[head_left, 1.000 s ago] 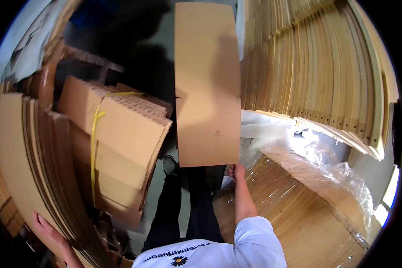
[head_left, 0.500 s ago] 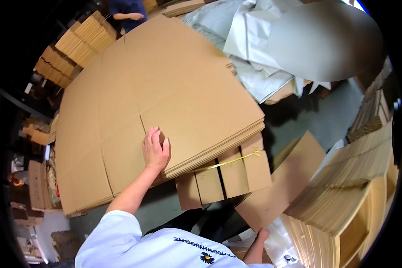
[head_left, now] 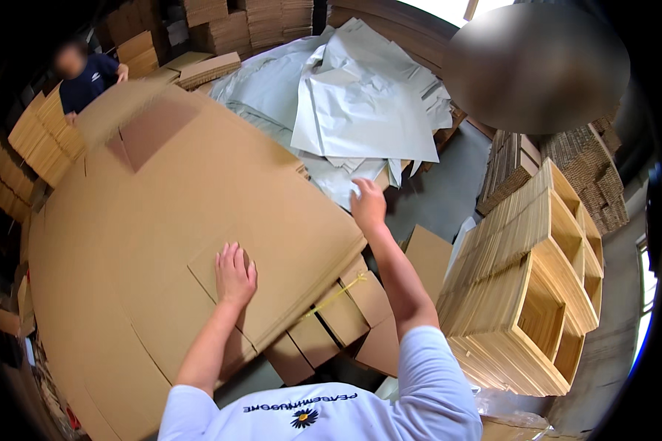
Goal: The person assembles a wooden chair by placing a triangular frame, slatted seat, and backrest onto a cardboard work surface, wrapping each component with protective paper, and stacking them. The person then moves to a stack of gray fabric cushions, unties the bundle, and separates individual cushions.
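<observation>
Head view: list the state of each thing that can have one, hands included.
Left hand: open, palm down on the cardboard.
Right hand: open, fingers curved, nothing seen in it.
Cardboard stack: lying flat, creased.
Far cardboard piece: raised, blurred.
Pale sheets: crumpled, heaped.
Yellow strap: knotted at one end.
Wooden frames: stacked, compartments open.

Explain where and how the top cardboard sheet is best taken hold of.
Probably pinch the sheet at its right corner, coming from the right, above and below the edge: it lies flat and broad, offering no raised grip, but its edge is exposed there, and the right hand is close by.
</observation>
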Action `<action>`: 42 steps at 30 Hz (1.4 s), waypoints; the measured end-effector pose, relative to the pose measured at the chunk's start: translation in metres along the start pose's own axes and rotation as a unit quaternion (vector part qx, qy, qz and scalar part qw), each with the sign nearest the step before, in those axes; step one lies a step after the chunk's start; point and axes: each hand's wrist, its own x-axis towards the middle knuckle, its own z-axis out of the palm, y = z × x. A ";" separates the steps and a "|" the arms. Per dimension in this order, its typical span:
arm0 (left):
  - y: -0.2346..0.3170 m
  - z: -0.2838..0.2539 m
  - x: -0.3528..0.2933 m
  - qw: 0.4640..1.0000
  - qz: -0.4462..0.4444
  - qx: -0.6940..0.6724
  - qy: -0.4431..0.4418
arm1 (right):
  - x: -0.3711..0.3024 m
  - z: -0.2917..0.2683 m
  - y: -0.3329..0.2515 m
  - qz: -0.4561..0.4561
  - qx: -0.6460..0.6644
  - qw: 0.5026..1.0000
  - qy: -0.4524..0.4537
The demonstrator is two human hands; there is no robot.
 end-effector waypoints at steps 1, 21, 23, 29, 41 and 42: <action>0.006 -0.001 0.002 1.000 -0.004 0.000 -0.011 | 0.024 0.016 0.004 -0.001 -0.043 0.999 -0.032; 0.010 -0.013 0.022 0.994 -0.048 0.021 -0.100 | 0.249 0.180 0.088 -0.005 0.088 0.991 -0.105; 0.010 -0.013 0.021 0.993 -0.053 0.020 -0.104 | 0.211 0.182 0.093 -0.017 0.036 0.973 -0.225; 0.010 -0.011 0.022 0.992 -0.057 0.023 -0.114 | 0.181 0.218 0.130 -0.018 0.030 0.989 -0.145; 0.013 -0.010 0.028 0.991 -0.053 0.023 -0.123 | 0.259 0.197 0.131 0.151 0.160 0.934 -0.279; 0.013 -0.009 0.025 0.990 -0.058 0.027 -0.125 | 0.268 0.185 0.118 0.165 0.160 0.926 -0.299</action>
